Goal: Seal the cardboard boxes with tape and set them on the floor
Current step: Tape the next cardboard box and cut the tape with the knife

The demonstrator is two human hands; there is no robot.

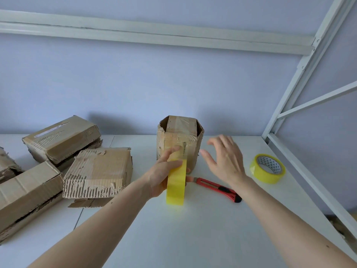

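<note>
A small worn cardboard box (179, 138) stands upright on the white table (193, 229), with clear tape across its top flaps and down its front. My left hand (163, 175) grips a yellow tape roll (176, 185) held on edge just in front of the box; a strip runs from the roll up onto the box's front face. My right hand (225, 158) hovers open to the right of the box, fingers spread, holding nothing.
A red utility knife (218, 189) lies on the table below my right hand. A second yellow tape roll (267, 168) lies flat at the right. Several battered cardboard boxes (96, 175) are piled at the left. A white metal frame (301, 165) borders the table's right side.
</note>
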